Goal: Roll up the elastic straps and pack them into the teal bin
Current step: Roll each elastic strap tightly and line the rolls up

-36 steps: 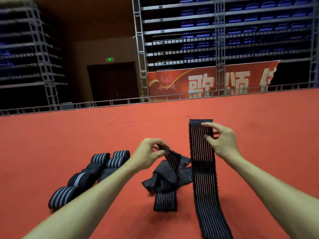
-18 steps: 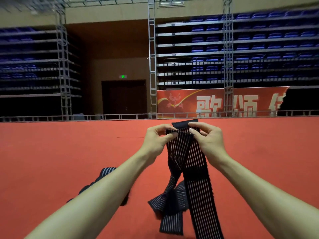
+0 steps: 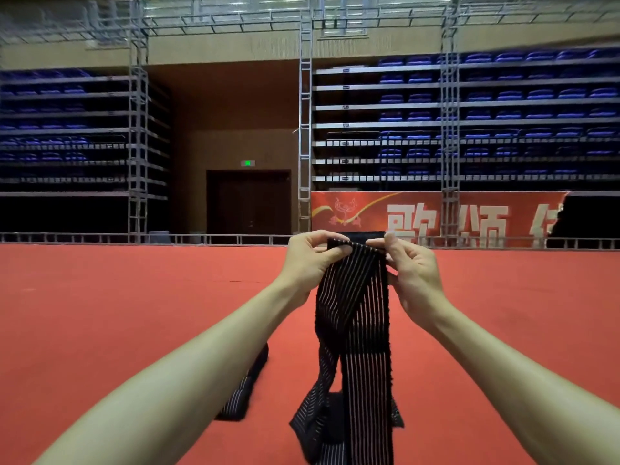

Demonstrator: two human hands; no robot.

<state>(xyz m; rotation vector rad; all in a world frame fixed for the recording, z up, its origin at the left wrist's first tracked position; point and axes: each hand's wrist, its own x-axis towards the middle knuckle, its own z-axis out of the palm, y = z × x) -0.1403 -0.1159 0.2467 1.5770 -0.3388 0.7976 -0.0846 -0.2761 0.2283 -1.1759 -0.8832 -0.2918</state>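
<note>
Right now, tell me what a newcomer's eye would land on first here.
The dark striped strap held up at centre, its top edge pinched by the left hand and right hand, the rest hanging to the red floor. Behind it, a red banner with white characters sits under rows of blue seats.

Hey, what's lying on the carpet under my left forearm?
Dark striped strap fabric pokes out from under the forearm on the red carpet. The arm covers the rest, so how many pieces there are, or whether they are rolled, cannot be told.
</note>
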